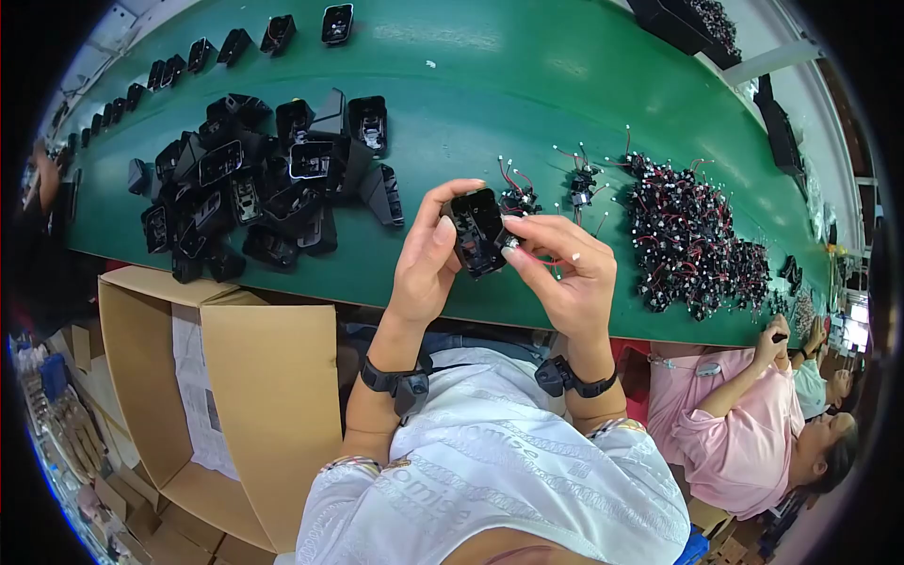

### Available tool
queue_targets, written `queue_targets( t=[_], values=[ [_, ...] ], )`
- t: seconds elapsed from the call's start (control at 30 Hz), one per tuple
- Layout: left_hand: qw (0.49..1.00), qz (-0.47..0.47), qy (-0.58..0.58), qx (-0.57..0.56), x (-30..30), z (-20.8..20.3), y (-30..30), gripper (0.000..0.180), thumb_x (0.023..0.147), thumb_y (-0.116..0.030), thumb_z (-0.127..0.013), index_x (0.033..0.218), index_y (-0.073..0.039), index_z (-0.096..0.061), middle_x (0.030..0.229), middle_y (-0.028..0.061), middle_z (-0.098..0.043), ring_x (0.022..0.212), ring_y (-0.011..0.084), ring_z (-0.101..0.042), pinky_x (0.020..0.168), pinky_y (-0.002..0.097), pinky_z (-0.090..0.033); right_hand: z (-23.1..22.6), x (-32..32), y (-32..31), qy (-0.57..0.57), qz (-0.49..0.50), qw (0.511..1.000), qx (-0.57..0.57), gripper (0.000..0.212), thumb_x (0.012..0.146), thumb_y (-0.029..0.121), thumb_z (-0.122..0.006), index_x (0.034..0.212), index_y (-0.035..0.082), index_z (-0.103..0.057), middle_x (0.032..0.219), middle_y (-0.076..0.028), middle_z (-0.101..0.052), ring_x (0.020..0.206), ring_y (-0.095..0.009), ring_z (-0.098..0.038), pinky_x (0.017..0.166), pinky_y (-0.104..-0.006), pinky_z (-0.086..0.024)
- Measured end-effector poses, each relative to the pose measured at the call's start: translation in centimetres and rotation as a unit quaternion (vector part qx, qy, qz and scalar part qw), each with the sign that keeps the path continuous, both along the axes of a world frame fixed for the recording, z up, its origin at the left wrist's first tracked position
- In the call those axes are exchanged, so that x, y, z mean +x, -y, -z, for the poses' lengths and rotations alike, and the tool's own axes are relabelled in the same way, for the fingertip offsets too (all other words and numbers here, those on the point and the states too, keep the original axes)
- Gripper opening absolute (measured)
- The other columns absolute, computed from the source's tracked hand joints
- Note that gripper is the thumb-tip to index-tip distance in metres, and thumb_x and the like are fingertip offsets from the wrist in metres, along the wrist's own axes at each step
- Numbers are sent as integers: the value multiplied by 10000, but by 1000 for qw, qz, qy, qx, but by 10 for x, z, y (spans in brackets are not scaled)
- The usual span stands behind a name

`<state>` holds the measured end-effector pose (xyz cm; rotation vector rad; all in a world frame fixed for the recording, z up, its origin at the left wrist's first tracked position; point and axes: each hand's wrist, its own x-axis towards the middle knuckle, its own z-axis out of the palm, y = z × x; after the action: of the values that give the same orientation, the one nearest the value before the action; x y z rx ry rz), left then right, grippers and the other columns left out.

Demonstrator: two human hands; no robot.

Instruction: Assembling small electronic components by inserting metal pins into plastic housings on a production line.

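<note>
My left hand (422, 268) is closed round a black open-topped plastic housing (476, 226), held tilted above the table's near edge with its hollow side showing. Between the thumb and fingers of my right hand (573, 278) is a small wired motor part (511, 242) with red leads trailing below. It touches the housing's right side; how far it sits inside is hidden by my fingers. Just beyond my hands lie two loose wired assemblies, one dark with red wires (518, 200) and another farther right (582, 188).
On the green table (443, 113), a heap of black housings (245, 188) lies left and a row of housings (278, 35) runs along the far side. A large pile of wired assemblies (687, 235) is at right. An open cardboard box (273, 395) stands lower left. A co-worker in pink (730, 414) sits right.
</note>
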<state>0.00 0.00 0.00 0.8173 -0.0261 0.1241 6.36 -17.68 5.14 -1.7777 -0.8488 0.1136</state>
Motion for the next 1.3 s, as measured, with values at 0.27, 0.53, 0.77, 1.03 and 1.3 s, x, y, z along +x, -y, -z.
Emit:
queue_targets(
  t=[0.27, 0.53, 0.77, 1.03, 1.3],
  values=[
    [997, -41, 6, 70, -1, -1, 8, 681, 1028, -519, -546, 1452, -3, -413, 1197, 157, -635, 1102, 205, -641, 982, 349, -498, -2, -14, -5, -11, 105, 993, 52, 199, 772, -107, -776, 947, -41, -708, 934, -114, -733, 862, -157, -692, 777, -257, -545],
    [996, -28, 31, 81, -4, 2, 12, 609, 1057, -434, -538, 1459, 12, -435, 1324, 105, -554, 1178, 150, -552, 1033, 301, -432, 5, -16, -2, 68, 107, 990, 63, 198, 784, -98, -770, 965, -22, -743, 1018, -130, -704, 890, -183, -671, 763, -274, -532],
    [996, -36, 43, 73, -2, 1, 15, 638, 1049, -449, -557, 1455, 26, -430, 1354, 123, -537, 1217, 159, -534, 1053, 306, -415, 8, -25, -8, 6, 108, 991, 77, 168, 777, -63, -811, 927, -4, -766, 1053, -101, -617, 902, -176, -625, 788, -284, -522],
    [986, -89, 16, 139, -2, 2, 13, 735, 1019, -557, -548, 1440, 32, -425, 1226, 180, -625, 1130, 230, -642, 993, 373, -519, 14, -26, -19, 34, 133, 989, 56, 156, 771, 18, -832, 915, 39, -776, 1116, -96, -582, 1010, -197, -582, 821, -312, -487],
    [978, -1, 44, 203, -2, -5, -2, 589, 1057, -425, -546, 1424, 29, -465, 1319, 118, -578, 1156, 149, -550, 1018, 302, -435, -23, -4, -5, 201, 26, 972, -120, 230, 654, 51, -845, 864, 111, -771, 971, -41, -605, 880, -241, -585, 704, -357, -459]
  ],
)
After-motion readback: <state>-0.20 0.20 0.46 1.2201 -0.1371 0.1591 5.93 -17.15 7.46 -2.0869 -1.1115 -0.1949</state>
